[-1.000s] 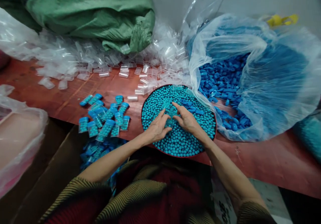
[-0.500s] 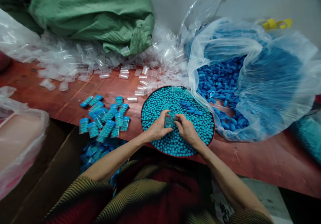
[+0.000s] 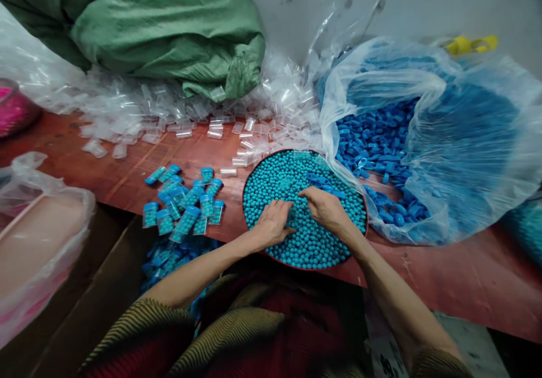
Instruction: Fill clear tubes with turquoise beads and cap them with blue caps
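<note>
A round red-rimmed tray (image 3: 366, 220) full of turquoise beads (image 3: 313, 242) sits in front of me. My left hand (image 3: 274, 223) is low over the beads, closed around a small clear plastic container (image 3: 291, 215), mostly hidden by the fingers. To its right, my right hand (image 3: 325, 210) hovers at the beads with loosely bent fingers, and I see nothing held in it. Several blue plastic caps (image 3: 324, 183) lie on the beads just beyond the right hand. Left of the tray, filled containers with blue caps (image 3: 185, 224) lie in a loose group.
Empty clear containers (image 3: 182, 127) are heaped along the back beneath a green sack (image 3: 169, 28). An open plastic bag (image 3: 457, 197) of blue caps stands against the tray's right side. More filled containers (image 3: 169, 265) lie below the table edge, near a bag-lined box (image 3: 38, 231) at left.
My hands have moved apart: the left has come lower with the container, the right has drawn away from it over the beads. The whole view has shifted slightly.
</note>
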The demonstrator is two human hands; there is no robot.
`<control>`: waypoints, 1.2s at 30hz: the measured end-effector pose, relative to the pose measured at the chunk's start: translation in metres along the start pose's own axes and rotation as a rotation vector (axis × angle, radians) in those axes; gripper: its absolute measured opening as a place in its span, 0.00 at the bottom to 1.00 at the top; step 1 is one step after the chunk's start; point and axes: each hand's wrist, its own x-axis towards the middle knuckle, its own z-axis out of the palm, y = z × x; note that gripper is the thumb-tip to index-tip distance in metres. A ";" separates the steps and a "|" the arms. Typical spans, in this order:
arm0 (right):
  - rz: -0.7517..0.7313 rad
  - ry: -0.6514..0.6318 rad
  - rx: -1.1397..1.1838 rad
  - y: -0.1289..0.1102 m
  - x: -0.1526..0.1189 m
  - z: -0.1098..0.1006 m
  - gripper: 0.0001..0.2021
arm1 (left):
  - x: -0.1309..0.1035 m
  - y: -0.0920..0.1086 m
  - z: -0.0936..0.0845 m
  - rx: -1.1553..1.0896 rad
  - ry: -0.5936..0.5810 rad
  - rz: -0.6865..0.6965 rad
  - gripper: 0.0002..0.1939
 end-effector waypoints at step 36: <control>0.321 0.009 -0.461 0.027 0.107 0.008 0.13 | 0.012 -0.015 0.002 -0.158 0.037 -0.062 0.34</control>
